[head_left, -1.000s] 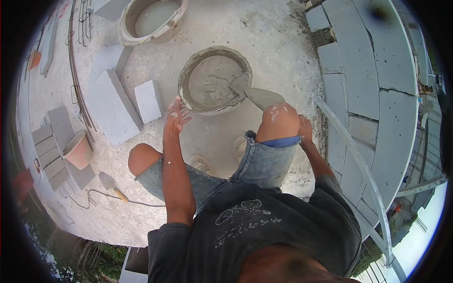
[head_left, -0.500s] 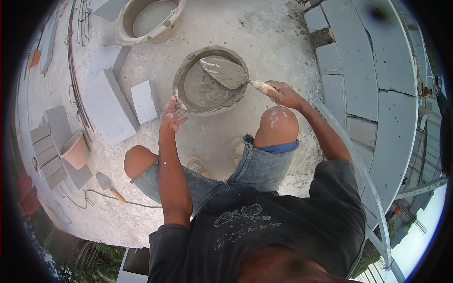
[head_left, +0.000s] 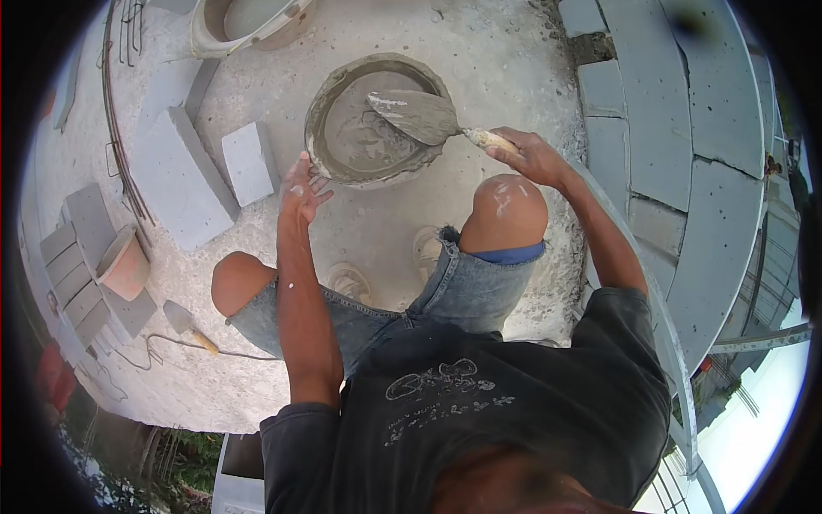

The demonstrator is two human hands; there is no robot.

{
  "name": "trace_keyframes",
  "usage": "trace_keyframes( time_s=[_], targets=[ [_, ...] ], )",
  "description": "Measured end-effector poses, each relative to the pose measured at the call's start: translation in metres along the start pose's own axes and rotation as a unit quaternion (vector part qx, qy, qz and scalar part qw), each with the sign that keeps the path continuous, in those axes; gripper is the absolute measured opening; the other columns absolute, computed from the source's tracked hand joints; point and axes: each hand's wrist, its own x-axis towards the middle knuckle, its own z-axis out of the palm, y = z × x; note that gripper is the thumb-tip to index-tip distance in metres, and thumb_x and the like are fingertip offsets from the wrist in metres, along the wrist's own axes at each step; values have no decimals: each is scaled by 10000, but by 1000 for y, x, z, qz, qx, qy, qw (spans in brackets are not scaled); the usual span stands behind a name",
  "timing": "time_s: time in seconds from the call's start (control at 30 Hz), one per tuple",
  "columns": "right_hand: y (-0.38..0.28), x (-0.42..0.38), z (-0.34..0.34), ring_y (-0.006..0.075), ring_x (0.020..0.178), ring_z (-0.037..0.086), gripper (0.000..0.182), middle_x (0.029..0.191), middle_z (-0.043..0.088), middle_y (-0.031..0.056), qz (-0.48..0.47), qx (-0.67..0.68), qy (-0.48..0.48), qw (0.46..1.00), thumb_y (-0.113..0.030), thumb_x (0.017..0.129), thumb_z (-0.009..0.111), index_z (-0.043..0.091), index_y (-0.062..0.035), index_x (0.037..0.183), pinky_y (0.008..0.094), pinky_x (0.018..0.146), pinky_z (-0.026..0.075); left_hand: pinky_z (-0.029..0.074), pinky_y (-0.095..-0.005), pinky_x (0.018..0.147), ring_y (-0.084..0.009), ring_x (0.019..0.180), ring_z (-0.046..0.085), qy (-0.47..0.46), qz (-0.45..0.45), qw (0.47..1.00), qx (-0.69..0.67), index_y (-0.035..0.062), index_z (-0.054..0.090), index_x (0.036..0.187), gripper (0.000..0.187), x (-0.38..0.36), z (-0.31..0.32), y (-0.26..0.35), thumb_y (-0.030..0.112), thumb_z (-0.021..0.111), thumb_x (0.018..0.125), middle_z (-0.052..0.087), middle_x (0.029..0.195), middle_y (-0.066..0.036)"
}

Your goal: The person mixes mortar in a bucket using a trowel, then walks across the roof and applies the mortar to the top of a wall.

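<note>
My right hand (head_left: 525, 157) is closed around the pale handle of a trowel (head_left: 419, 117). The mortar-coated blade lies over the right side of a round basin (head_left: 318, 158), with its tip toward the middle. Wet grey mortar (head_left: 364, 141) covers the basin's bottom, and more is caked on its rim. At the basin's lower left edge is my left hand (head_left: 303, 190), fingers apart, its fingertips at or close to the outer wall.
White blocks (head_left: 190, 184) and a smaller block (head_left: 249, 163) lie left of the basin. A larger tub (head_left: 205, 34) stands above. Farther left are a small bucket (head_left: 126, 265), a second trowel (head_left: 190, 325) and steel rods (head_left: 116, 128). A block wall (head_left: 646, 111) rises at right.
The basin, blocks and tub appear higher and slightly left in the view. The trowel blade has shifted slightly right relative to the basin, still in my right hand.
</note>
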Motion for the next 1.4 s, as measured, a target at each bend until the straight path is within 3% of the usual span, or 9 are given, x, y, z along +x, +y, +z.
trace_keyframes(
  time_s=[0.23, 0.33, 0.43, 0.53, 0.63, 0.83, 0.93, 1.1, 1.4],
  targets=[
    [56, -58, 31, 267, 937, 643, 443, 1041, 671, 190, -4, 132, 55, 990, -344, 929, 604, 589, -16, 1226, 360, 846, 486, 351, -626, 983, -364, 1146, 495, 2, -7, 1000, 12, 124, 464, 1309, 606, -12, 8, 11, 541, 610, 895, 480, 1129, -91],
    [57, -117, 15, 246, 895, 636, 425, 1003, 677, 161, 168, 54, 19, 984, -323, 928, 604, 592, -11, 1215, 356, 828, 491, 327, -641, 1003, -384, 1178, 480, 4, -13, 1000, -3, 120, 446, 1329, 637, -8, 6, 8, 546, 617, 887, 484, 1152, -100],
    [75, -164, 20, 211, 812, 611, 400, 892, 656, 119, 157, -22, 65, 985, -331, 929, 605, 610, -16, 1176, 342, 769, 490, 261, -673, 1056, -433, 1348, 295, -49, -16, 999, -13, 109, 324, 1430, 773, -7, 1, 8, 536, 642, 870, 340, 1407, -190],
    [55, -172, 15, 199, 770, 585, 448, 801, 607, 91, 309, 125, 59, 941, -403, 945, 565, 609, -11, 1157, 354, 732, 481, 244, -678, 1063, -430, 1372, 263, -65, -16, 997, -25, 110, 305, 1444, 785, -5, -2, 7, 532, 640, 872, 299, 1452, -197],
    [37, -148, -14, 160, 759, 575, 504, 780, 583, 95, 276, 125, 111, 946, -465, 962, 509, 603, -2, 1140, 325, 646, 472, 289, -682, 1009, -419, 1259, 400, -44, 1, 999, -23, 137, 431, 1334, 657, 0, -5, 0, 560, 628, 871, 459, 1214, -117],
    [-31, -97, -60, 119, 728, 562, 561, 979, 551, 94, 222, 208, 126, 944, -399, 985, 482, 370, -41, 1402, 285, 542, 491, 270, -691, 1022, -427, 1306, 361, -27, -2, 1000, -9, 154, 407, 1348, 664, -3, 2, 2, 569, 615, 874, 430, 1261, -128],
    [-112, -103, -19, 117, 693, 552, 579, 958, 514, 82, 227, 380, 129, 888, -294, 992, 489, 254, -74, 1473, 286, 518, 503, 271, -695, 1021, -428, 1304, 373, 10, 2, 999, -32, 147, 377, 1366, 676, -2, 9, -1, 570, 595, 886, 414, 1298, -142],
    [-131, -119, 120, 120, 652, 548, 567, 972, 491, 88, 237, 486, 222, 811, -186, 997, 480, 208, -100, 1486, 251, 452, 496, 273, -698, 1018, -440, 1294, 390, 38, 12, 999, -24, 147, 350, 1391, 670, -1, 16, -1, 559, 565, 908, 397, 1328, -164],
    [-139, -89, 186, 131, 659, 538, 616, 1026, 472, 99, 216, 464, 236, 826, -134, 999, 464, 115, -113, 1507, 290, 435, 502, 253, -692, 1050, -426, 1357, 312, 10, -6, 1000, -21, 175, 254, 1466, 711, -3, 12, 4, 529, 553, 926, 290, 1459, -170]
  ],
)
